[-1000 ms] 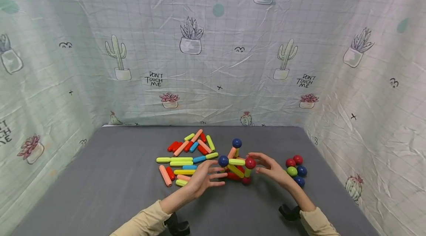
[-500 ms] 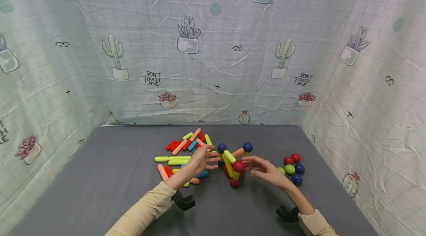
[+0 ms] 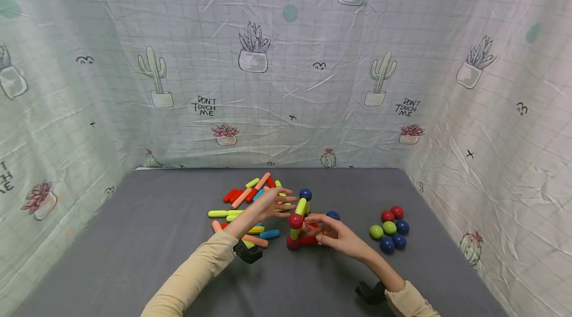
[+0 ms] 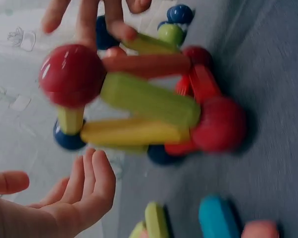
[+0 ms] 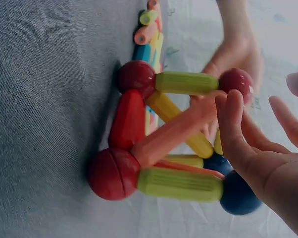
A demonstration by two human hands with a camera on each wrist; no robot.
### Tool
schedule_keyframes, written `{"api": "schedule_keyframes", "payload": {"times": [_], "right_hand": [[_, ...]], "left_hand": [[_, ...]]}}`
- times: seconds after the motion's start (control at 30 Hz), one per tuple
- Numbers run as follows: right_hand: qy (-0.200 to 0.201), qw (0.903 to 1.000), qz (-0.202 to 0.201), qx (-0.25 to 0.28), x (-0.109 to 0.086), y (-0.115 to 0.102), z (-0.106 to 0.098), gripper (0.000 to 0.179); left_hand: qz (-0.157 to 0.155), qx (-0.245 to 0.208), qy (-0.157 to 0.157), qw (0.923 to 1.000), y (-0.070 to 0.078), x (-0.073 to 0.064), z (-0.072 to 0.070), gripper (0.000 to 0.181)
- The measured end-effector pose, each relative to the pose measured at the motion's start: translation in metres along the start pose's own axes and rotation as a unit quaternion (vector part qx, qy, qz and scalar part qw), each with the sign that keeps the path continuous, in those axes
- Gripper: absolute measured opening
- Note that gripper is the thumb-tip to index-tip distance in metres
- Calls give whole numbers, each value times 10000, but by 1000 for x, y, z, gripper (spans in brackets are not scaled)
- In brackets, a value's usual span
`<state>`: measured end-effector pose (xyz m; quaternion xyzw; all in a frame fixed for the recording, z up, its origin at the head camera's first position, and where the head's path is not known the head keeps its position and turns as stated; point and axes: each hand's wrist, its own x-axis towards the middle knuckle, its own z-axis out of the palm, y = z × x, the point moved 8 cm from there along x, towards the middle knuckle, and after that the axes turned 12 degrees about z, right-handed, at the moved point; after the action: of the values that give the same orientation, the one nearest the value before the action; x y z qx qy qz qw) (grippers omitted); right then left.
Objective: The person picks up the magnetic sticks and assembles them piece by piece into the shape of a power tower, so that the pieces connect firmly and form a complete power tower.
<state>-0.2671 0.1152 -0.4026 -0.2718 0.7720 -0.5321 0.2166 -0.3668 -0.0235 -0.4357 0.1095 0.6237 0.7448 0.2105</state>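
Observation:
A frame of balls and sticks stands on the table between my two hands. It has an upper red ball (image 3: pixel 296 221), a lower red ball (image 4: pixel 220 124), a blue ball (image 3: pixel 306 194), yellow-green sticks (image 5: pixel 186 83), a yellow stick (image 4: pixel 136 131) and an orange stick (image 5: pixel 173 131). My left hand (image 3: pixel 269 203) is just left of the frame, its fingers extended toward it. On the other side, my right hand (image 3: pixel 343 238) has its fingers loosely bent over the near right part; whether they touch it I cannot tell. Part of the frame is hidden behind that hand.
Left of the frame lie several loose sticks, including a blue stick (image 3: pixel 269 234) and an orange stick (image 3: pixel 242 198). Several loose balls, among them a green ball (image 3: pixel 376 232), lie to the right. A patterned curtain (image 3: pixel 286 98) stands behind the grey table (image 3: pixel 170 237).
The frame has turned between my hands, its upper red ball passing from right to left. My right hand has moved left and down with it; my left hand has moved up.

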Motion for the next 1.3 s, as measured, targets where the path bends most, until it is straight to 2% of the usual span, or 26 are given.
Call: {"api": "schedule_keyframes", "payload": {"times": [0.1, 0.17, 0.2, 0.23, 0.27, 0.33, 0.4, 0.43, 0.47, 0.57, 0.6, 0.63, 0.67, 0.77, 0.8, 0.83, 0.87, 0.9, 0.93, 1.07, 1.1, 1.17, 1.2, 1.23, 1.27, 1.3], "right_hand": [[50, 9998, -203, 39, -7, -5, -7, 41], [147, 9993, -349, 12, -13, -9, -14, 40], [239, 9989, -406, -24, -16, -11, -18, 40], [362, 9983, -453, -56, -19, -13, -22, 39], [525, 9972, -508, -141, -21, -14, -27, 38], [934, 9937, -521, -333, -26, -14, -37, 35], [1386, 9870, -565, -585, -29, -13, -45, 32], [1588, 9833, -559, -690, -31, -12, -49, 31], [1754, 9801, -516, -768, -32, -11, -52, 30], [2100, 9725, -411, -922, -33, -6, -58, 28], [2170, 9709, -359, -953, -33, -5, -59, 28], [2218, 9697, -335, -969, -33, -3, -60, 28], [2276, 9676, -328, -1043, -33, -2, -61, 28], [2471, 9589, -315, -1362, -32, 2, -61, 27], [2532, 9550, -317, -1510, -32, 2, -61, 27], [2585, 9507, -321, -1682, -31, 3, -60, 28], [2627, 9465, -325, -1846, -31, 3, -59, 28], [2653, 9433, -347, -1966, -31, 2, -58, 29], [2671, 9406, -380, -2064, -31, 0, -56, 29], [2688, 9358, -449, -2235, -33, -12, -49, 31], [2682, 9360, -446, -2236, -33, -16, -47, 31], [2656, 9369, -399, -2240, -34, -23, -44, 31], [2638, 9374, -357, -2247, -34, -26, -43, 31], [2620, 9379, -327, -2251, -35, -27, -43, 31], [2609, 9382, -297, -2255, -35, -28, -42, 30], [2606, 9382, -278, -2260, -35, -29, -42, 30]], "left_hand": [[198, 589, 141, 9980, 7, -8, -19, 44], [453, 1367, 208, 9894, 12, -14, -35, 41], [619, 1884, 224, 9799, 15, -17, -43, 39], [842, 2432, 186, 9661, 17, -21, -49, 37], [1110, 2993, 132, 9476, 19, -24, -55, 34], [1694, 4064, -46, 8978, 24, -31, -62, 26], [2136, 4806, -161, 8504, 25, -38, -67, 21], [2288, 5083, -207, 8300, 24, -41, -69, 20], [2365, 5314, -241, 8131, 23, -44, -70, 20], [2392, 5909, -418, 7693, 15, -47, -73, 22], [2455, 6132, -502, 7491, 12, -47, -73, 22], [2582, 6360, -579, 7249, 9, -48, -72, 21], [2748, 6590, -663, 6969, 7, -49, -69, 20], [3372, 7267, -904, 5917, -1, -54, -59, 11], [3560, 7430, -940, 5589, -4, -56, -55, 8], [3702, 7567, -957, 5303, -5, -58, -52, 6], [3803, 7684, -980, 5053, -7, -60, -49, 6], [3850, 7790, -1003, 4847, -9, -62, -47, 6], [3837, 7871, -1010, 4722, -11, -63, -45, 6], [3575, 8169, -1058, 4400, -16, -65, -41, 12], [3475, 8246, -1086, 4329, -18, -65, -41, 12], [3322, 8348, -1099, 4251, -21, -65, -40, 16], [3257, 8391, -1102, 4216, -22, -65, -40, 17], [3231, 8385, -1087, 4251, -22, -65, -40, 16], [3231, 8358, -1047, 4313, -21, -65, -40, 16], [3276, 8285, -994, 4431, -19, -65, -39, 15]]}}
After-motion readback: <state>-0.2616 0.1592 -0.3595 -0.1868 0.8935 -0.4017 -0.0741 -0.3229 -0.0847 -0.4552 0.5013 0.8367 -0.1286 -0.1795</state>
